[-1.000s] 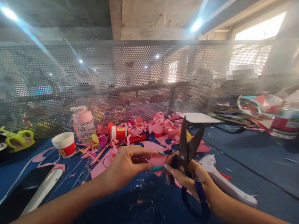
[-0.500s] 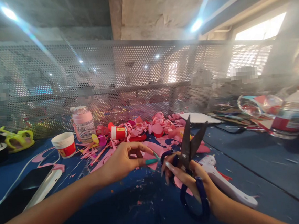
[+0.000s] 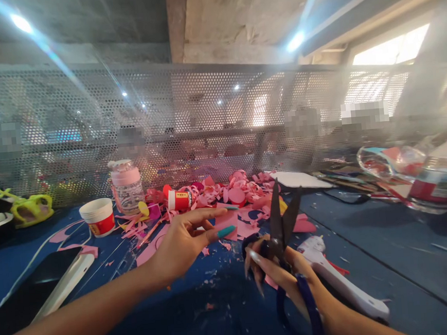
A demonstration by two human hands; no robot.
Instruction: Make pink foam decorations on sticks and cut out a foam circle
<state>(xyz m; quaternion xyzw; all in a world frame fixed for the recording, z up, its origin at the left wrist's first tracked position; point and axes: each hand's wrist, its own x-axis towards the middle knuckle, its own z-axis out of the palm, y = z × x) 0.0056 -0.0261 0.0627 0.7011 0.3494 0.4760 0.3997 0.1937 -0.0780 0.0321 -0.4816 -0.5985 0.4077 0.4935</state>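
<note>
My right hand (image 3: 284,273) is closed round the blue handles of a pair of scissors (image 3: 282,219). Their dark blades point up and stand slightly apart. My left hand (image 3: 186,237) hovers just left of the scissors with its fingers stretched out and nothing in them. Its fingertips reach toward flat pink paper pieces (image 3: 231,223) lying on the blue table (image 3: 389,257). A white glue gun (image 3: 344,282) lies on the table right behind my right hand.
A heap of pink paper scraps (image 3: 233,187) and a small red-white tube (image 3: 179,199) lie at the back. A paper cup (image 3: 97,217), a pink-lidded bottle (image 3: 126,185) and a phone (image 3: 35,290) are on the left. A plastic bottle (image 3: 437,176) lies right. A perforated metal screen (image 3: 219,111) closes the table's far side.
My left hand has let go of the pink paper piece that it pinched, and its fingers have spread out. The scissors stay in my right hand, lowered slightly.
</note>
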